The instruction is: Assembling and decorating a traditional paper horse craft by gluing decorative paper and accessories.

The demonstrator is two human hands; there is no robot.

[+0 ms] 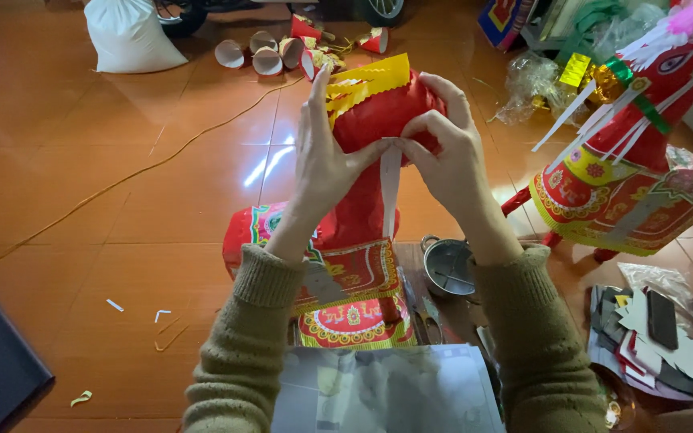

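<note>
In the middle of the frame, the left hand (322, 156) holds the red paper horse (362, 208) while the right hand (443, 156) pinches a white paper strip (391, 188) on it

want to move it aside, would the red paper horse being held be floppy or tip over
The red paper horse looks light and hollow, so probably easy to dent. Tall and narrow, it may tip. The left hand and right hand steady it.

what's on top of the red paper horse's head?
Yellow zigzag fringe sits on the red paper horse; left hand and right hand cover the face, a white strip hanging between.
</note>
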